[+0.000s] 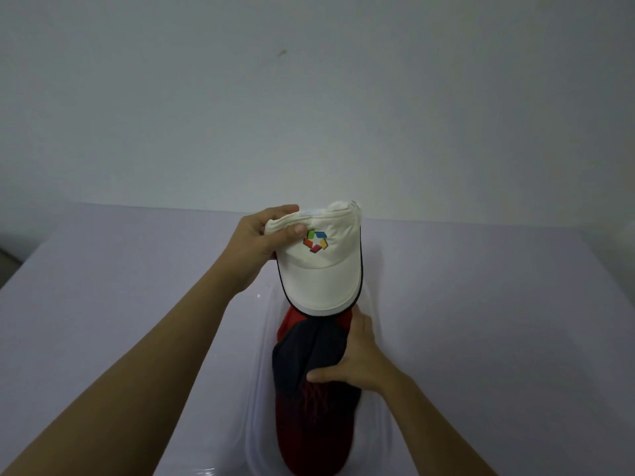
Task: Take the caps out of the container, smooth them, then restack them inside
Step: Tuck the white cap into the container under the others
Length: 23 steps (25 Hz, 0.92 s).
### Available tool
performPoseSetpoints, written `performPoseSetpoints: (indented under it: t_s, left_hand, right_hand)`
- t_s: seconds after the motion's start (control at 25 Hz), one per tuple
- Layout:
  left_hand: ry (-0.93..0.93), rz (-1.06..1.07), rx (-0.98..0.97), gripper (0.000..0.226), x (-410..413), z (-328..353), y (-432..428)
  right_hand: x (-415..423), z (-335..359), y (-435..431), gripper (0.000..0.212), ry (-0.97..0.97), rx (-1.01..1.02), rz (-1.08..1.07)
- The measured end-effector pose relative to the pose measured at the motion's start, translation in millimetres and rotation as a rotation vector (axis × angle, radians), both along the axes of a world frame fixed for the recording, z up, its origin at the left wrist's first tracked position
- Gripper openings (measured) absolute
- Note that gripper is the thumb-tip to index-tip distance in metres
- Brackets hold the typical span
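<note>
A white cap (319, 269) with a multicoloured logo and a dark-edged brim hangs in the air above the container. My left hand (261, 242) grips its bunched crown, brim pointing down toward me. Below it, a clear plastic container (257, 389) sits on the table with a dark navy cap (305, 352) lying on top of a red cap (309, 424). My right hand (357, 355) clasps the right side of the navy cap, thumb across its near edge. The white brim's tip nearly touches the caps below.
The container stands on a pale lilac table (103, 286) that runs to a plain white wall (309, 97) behind. The table's left edge (20, 266) shows at the far left.
</note>
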<state>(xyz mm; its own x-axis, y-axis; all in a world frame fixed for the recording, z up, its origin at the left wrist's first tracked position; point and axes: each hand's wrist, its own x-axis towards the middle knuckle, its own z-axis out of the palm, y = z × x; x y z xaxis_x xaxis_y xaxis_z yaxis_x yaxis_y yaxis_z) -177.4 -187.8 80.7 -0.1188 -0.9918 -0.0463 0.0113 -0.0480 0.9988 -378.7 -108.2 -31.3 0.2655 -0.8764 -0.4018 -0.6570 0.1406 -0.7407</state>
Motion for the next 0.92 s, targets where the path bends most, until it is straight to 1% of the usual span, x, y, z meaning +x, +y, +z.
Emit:
performPoseSetpoints:
  t_s: [0.16, 0.2, 0.28, 0.4, 0.52, 0.56, 0.6, 0.68, 0.8, 0.88, 0.92]
  left_hand:
    - [0.004, 0.086, -0.106, 0.021, 3.4, 1.8, -13.7]
    - [-0.026, 0.104, -0.141, 0.017, 3.4, 1.3, -17.5]
    - [-0.150, 0.122, -0.208, 0.013, 1.3, -4.3, -24.8]
    - [-0.351, 0.122, -0.314, 0.016, -5.6, -21.0, -28.4]
    - [-0.490, 0.120, -0.472, 0.015, -11.8, -40.8, -24.6]
    - [-0.523, 0.121, -0.522, 0.018, -12.6, -46.6, -24.0]
    - [-0.540, 0.114, -0.558, 0.022, -12.7, -51.6, -23.2]
    - [-0.544, 0.060, -0.569, 0.030, -12.6, -55.2, -20.8]
    - [-0.531, -0.087, -0.553, 0.041, -7.5, -50.7, -15.2]
    - [-0.523, -0.177, -0.511, 0.046, 0.6, -44.9, -14.5]
    - [-0.549, -0.209, -0.501, 0.046, 4.8, -43.8, -14.5]
  right_hand:
    - [-1.6, 5.0, 6.9, 0.143, -0.020, -0.071, 0.041]
    - [-2.7, 5.9, 10.4, 0.141, -0.029, -0.090, 0.053]
    - [-4.5, 7.9, 16.7, 0.138, -0.037, -0.122, 0.058]
    - [-4.8, 12.0, 22.3, 0.134, -0.032, -0.155, 0.072]
    - [-4.8, 16.2, 27.6, 0.131, -0.022, -0.165, 0.118]
    - [-4.7, 17.2, 29.3, 0.129, -0.020, -0.176, 0.143]
    - [-4.3, 17.6, 30.9, 0.127, -0.013, -0.187, 0.168]
    - [-5.7, 17.5, 32.8, 0.127, 0.002, -0.201, 0.200]
    - [-7.2, 17.3, 34.4, 0.125, 0.013, -0.224, 0.214]
    - [-6.3, 16.8, 37.7, 0.125, 0.008, -0.248, 0.226]
    - [-5.5, 16.2, 40.2, 0.125, 0.001, -0.260, 0.233]
